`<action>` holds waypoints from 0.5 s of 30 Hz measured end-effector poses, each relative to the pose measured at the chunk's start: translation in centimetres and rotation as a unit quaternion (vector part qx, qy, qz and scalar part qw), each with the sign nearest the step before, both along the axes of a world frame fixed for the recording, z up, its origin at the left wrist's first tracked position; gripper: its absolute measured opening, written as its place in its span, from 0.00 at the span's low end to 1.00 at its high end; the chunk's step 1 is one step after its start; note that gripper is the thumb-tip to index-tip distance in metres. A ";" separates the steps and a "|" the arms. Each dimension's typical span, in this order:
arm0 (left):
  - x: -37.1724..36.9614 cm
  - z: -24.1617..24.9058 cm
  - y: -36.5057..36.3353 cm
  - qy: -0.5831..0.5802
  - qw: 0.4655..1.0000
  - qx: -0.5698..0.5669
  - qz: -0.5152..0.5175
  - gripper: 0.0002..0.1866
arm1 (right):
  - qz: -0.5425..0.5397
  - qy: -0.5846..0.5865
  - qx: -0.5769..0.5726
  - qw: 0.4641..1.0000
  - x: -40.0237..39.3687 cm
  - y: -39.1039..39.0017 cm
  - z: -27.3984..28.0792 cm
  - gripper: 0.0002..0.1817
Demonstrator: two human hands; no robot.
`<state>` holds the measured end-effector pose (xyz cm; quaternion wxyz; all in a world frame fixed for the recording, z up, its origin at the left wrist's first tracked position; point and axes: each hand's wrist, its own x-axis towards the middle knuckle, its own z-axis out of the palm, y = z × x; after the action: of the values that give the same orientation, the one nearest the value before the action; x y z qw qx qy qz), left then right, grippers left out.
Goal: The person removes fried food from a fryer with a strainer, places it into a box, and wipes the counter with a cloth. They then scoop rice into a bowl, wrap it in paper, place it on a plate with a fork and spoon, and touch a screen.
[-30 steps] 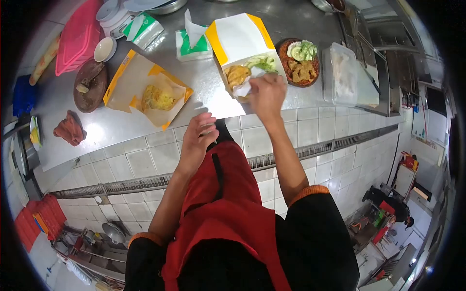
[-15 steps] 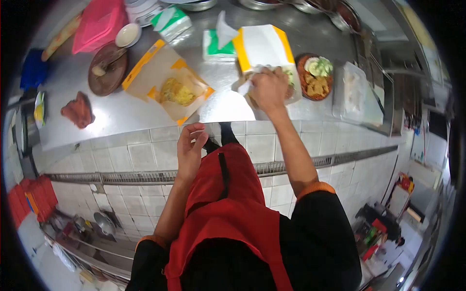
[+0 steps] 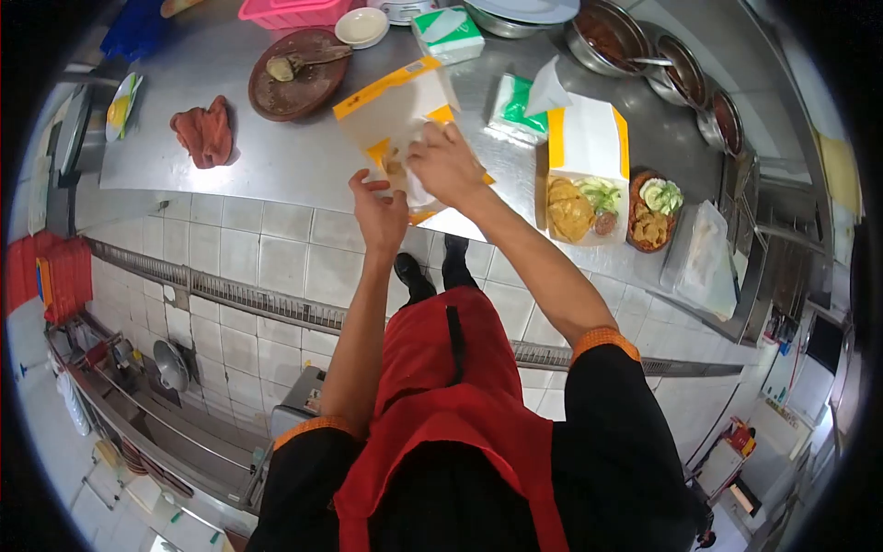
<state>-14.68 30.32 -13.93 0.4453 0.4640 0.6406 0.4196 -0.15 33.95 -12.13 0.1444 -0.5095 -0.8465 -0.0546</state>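
Observation:
Both of my hands are at an open white-and-yellow paper box (image 3: 430, 90) near the table's front edge. My right hand (image 3: 446, 167) reaches down over its inside, fingers bent over something white, which I cannot make out clearly. At the box's front left side is my left hand (image 3: 380, 210), its thumb and fingers apart. The food in this box is mostly hidden by my hands. Farther right, a second open box (image 3: 589, 136) holds fried yellow pieces (image 3: 569, 210), sliced greens (image 3: 601, 193) and a small reddish portion. Beside it is a brown dish (image 3: 651, 213) of food.
A stone mortar plate (image 3: 296, 92) with a pestle, a red cloth (image 3: 203, 134) and a small white bowl (image 3: 361, 28) lie to the left. Green tissue packs (image 3: 449, 37) stand behind. Metal bowls (image 3: 607, 35) line the back right, and a clear plastic container (image 3: 699, 253) is at the right.
My right hand has moved left from the right box to the left one. My left hand has come up to the left box's edge. The camera view has turned and shifted.

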 end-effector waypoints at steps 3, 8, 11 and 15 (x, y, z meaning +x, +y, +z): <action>-0.3 -0.6 -0.1 -0.023 0.999 -0.019 -0.015 0.26 | -0.031 -0.047 -0.026 0.998 1.0 0.5 0.2 0.09; -0.8 0.1 0.7 -0.023 0.999 -0.009 -0.029 0.24 | -0.095 -0.024 0.011 0.995 0.8 -0.7 2.8 0.08; -1.6 1.0 1.5 -0.014 0.999 -0.018 -0.044 0.22 | -0.101 -0.025 -0.023 0.994 1.2 -3.1 1.2 0.07; -2.5 -0.2 4.0 0.049 0.993 0.034 -0.101 0.20 | -0.104 0.038 0.036 0.993 0.9 -1.8 1.4 0.07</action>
<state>-17.17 34.32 -14.16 0.4369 0.5611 0.5972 0.3709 0.75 32.16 -10.70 0.1883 -0.5909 -0.7803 -0.0806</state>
